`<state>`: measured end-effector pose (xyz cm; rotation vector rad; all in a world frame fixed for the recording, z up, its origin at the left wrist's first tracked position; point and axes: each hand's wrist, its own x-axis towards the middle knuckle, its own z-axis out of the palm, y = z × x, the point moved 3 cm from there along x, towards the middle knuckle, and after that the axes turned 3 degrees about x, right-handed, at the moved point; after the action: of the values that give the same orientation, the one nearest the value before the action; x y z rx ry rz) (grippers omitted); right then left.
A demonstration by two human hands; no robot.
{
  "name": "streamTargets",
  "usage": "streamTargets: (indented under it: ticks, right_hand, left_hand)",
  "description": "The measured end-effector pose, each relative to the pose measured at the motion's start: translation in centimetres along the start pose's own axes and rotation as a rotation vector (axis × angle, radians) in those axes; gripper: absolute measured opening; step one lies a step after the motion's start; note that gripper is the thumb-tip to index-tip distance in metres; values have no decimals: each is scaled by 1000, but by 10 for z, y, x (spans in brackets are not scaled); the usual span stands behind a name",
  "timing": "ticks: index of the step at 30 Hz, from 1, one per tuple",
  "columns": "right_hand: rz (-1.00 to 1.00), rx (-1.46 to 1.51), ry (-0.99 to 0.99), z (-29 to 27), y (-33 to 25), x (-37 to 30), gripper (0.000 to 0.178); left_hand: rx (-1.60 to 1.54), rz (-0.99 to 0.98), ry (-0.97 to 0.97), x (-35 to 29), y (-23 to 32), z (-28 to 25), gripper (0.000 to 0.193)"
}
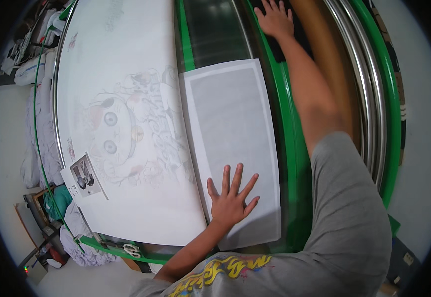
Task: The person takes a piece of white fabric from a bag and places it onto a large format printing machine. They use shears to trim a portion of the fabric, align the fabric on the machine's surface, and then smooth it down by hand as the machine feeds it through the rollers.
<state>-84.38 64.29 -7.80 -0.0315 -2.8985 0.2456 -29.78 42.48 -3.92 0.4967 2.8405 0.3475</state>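
Observation:
My left hand (231,198) lies flat with fingers spread on the near end of a white sheet with a grey rectangle (230,123). That sheet rests on a green-framed machine bed (287,148). My right hand (275,19) reaches far forward, fingers spread, pressing on a dark surface at the machine's far end; it holds nothing. Left of the sheet lies a large white print with a pale cartoon cat drawing (126,133).
A small card with a dark picture (84,178) sits on the large print's left edge. Shiny metal rails (369,99) and a brown roller (324,49) run along the right. Piles of cloth (42,138) lie at the left, scissors (131,249) near the front edge.

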Motion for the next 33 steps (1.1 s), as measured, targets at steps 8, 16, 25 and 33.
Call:
streamTargets:
  ticks: [8, 16, 25, 33]
  right_hand:
    - [18, 67, -108, -128, 5, -373, 68]
    - [412, 54, -412, -240, 12, -762, 79]
    - [83, 70, -197, -160, 4, -438, 68]
    - [-45, 122, -10, -39, -32, -88, 69]
  left_hand:
    - [-17, -22, 33, 1, -3, 2, 75]
    - [-14, -25, 35, 1, 5, -2, 70]
    - [15, -27, 22, 3, 1, 0, 72]
    - [22, -43, -15, -1, -2, -3, 74]
